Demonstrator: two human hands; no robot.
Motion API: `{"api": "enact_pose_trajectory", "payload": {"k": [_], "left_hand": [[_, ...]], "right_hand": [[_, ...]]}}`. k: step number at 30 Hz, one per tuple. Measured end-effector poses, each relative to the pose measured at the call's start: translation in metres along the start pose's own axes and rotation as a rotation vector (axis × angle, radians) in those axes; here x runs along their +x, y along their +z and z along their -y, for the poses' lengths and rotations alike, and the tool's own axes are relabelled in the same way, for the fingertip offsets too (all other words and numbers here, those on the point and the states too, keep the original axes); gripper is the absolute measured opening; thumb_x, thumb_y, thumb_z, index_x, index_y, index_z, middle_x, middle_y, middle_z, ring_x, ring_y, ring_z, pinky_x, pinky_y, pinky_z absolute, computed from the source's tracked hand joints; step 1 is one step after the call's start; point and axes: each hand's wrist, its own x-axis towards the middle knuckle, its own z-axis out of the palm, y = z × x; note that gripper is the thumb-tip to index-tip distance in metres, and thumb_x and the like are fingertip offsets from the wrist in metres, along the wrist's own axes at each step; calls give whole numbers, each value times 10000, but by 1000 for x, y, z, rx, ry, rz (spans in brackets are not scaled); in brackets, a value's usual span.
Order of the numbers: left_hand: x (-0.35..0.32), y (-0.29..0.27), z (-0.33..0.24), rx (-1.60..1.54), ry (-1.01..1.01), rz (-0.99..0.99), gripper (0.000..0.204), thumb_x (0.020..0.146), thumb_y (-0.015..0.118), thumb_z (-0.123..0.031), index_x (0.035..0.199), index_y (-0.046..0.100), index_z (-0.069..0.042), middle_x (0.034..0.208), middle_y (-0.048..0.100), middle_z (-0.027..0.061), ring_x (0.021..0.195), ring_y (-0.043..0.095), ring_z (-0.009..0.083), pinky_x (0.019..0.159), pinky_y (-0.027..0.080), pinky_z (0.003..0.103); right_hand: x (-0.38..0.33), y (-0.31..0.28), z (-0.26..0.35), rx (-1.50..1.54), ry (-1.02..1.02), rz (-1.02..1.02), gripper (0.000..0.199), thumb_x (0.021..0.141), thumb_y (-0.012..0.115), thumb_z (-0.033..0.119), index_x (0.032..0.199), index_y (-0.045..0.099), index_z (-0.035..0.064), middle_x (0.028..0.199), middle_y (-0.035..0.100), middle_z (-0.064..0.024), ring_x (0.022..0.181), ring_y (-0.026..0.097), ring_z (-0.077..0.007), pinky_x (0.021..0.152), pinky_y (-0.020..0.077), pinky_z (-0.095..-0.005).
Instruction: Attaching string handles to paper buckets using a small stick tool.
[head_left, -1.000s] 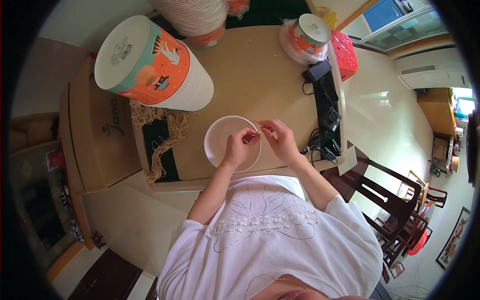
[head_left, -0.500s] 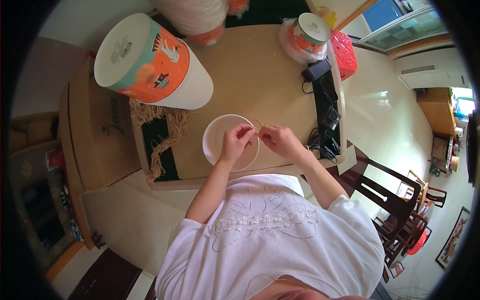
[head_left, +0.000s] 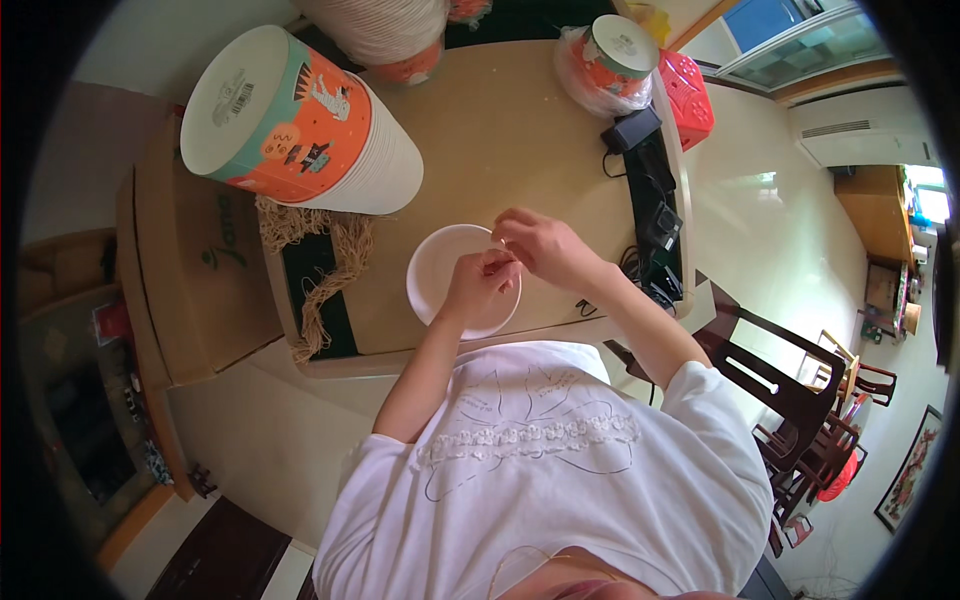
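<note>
A white paper bowl (head_left: 428, 278) stands near the front edge of the table, with both hands over its right side. My left hand (head_left: 482, 284) is closed in a pinch, its fingertips close below the right hand's. Just above and to the right, my right hand (head_left: 543, 248) has its fingers bent and pinched together. A thin piece of twine runs between the fingers; little of it shows. A loose bundle of tan twine (head_left: 345, 262) hangs across the table's left part.
A tall stack of printed paper buckets (head_left: 315, 130) lies at the far left, near a cardboard box (head_left: 215, 265). Another wrapped stack (head_left: 400, 30) is behind. At the right are plastic-wrapped tubs (head_left: 612, 70), a black adapter (head_left: 632, 130), cables and a red stool (head_left: 683, 95).
My right hand has risen and shifted left, over the left hand. The left hand has moved slightly right. The twine loop that showed above the fingers is now mostly hidden.
</note>
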Motion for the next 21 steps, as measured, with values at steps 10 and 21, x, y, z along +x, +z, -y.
{"api": "enact_pose_trajectory", "payload": {"k": [10,21], "left_hand": [[-1,2,-9,108,7,14,120,882,632,-82,898,678,28,693,595,-6,584,479,55,517,379,207],[0,2,-6,57,-10,0,143,923,578,-100,949,669,6,724,621,-4,582,480,33,510,371,181]], "right_hand": [[-29,19,-26,292,300,-109,142,805,639,66,933,625,7,815,655,-162,720,656,-272,643,516,-331],[-26,21,-19,389,400,-150,103,818,638,80,874,650,-6,756,666,-134,705,661,-203,632,509,-294]]}}
